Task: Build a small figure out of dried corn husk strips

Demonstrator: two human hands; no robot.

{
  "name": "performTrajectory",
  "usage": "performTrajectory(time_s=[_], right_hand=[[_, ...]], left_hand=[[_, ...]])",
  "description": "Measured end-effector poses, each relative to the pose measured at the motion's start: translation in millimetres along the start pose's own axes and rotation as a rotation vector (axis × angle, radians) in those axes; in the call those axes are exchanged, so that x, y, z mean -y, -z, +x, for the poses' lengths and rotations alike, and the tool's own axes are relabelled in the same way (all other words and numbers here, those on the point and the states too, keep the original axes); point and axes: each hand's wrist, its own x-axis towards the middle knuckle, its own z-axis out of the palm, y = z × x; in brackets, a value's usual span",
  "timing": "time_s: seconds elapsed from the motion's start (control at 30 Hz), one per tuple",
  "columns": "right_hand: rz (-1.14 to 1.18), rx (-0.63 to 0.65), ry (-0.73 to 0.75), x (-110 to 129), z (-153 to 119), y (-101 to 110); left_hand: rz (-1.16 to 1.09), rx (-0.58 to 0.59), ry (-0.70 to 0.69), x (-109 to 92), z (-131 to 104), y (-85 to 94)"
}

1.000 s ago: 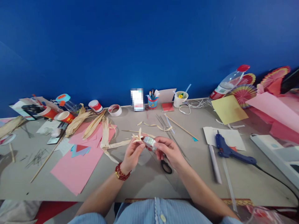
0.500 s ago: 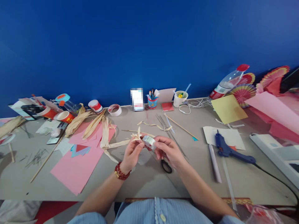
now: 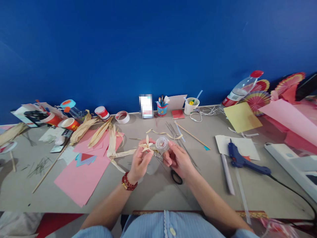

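Note:
My left hand (image 3: 140, 162) pinches a small pale corn-husk flower (image 3: 146, 145) with several petals, held above the middle of the table. Close to its right, my right hand (image 3: 178, 158) grips a clear round roll (image 3: 162, 144), its flat face turned toward the camera. A thin clear strip seems to run between the two hands. Below my right hand lies a black scissor handle (image 3: 176, 177); the rest of the scissors is hard to make out. Husk strips (image 3: 112, 143) lie left of my hands.
Pink paper (image 3: 81, 180), a wooden stick (image 3: 51, 168) and paper cups (image 3: 70, 124) are on the left. Thin wires (image 3: 185, 148) lie behind my right hand. At the right are a blue glue gun (image 3: 244, 162), a tilted bottle (image 3: 244, 87) and a white power strip (image 3: 292, 165).
The clear roll has been turned so its round face shows and has moved slightly up and right, away from the flower. Both hands keep their holds.

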Motion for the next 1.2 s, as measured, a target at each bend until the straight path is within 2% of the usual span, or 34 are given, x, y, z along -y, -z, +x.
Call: performTrajectory(time_s=[0.1,0.27,0.5,0.6,0.73,0.8,0.87,0.93,1.2], right_hand=[[0.044,0.041,-0.057,-1.2,-1.2,-2.7],[0.16,0.079,-0.118,0.0,-3.1,-5.7],[0.133,-0.026,-0.151,-3.2,-1.5,-5.9],[-0.023,-0.102,-0.052,-7.8,0.0,-3.8],[-0.417,-0.218,0.269,-4.2,0.5,5.0],[-0.645,-0.163,0.315,1.9,-0.4,10.1],[-0.84,-0.059,0.259,7.4,-1.3,13.8],[-0.935,0.019,0.184,10.2,-1.8,15.1],[-0.867,0.17,-0.027,12.8,-0.7,13.2]], left_hand=[[0.041,0.071,-0.019,-5.5,-0.4,-0.3],[0.073,0.111,-0.061,-5.2,1.5,0.1],[0.055,0.108,-0.031,2.2,0.9,0.8],[0.001,0.094,-0.012,4.5,1.7,2.0],[-0.108,0.121,0.06,4.3,4.7,3.2],[-0.177,0.128,0.117,3.1,6.1,2.7],[-0.252,0.123,0.155,1.4,7.2,1.7],[-0.314,0.121,0.188,-0.5,8.2,0.5],[-0.44,0.137,0.314,-2.4,8.9,-2.4]])
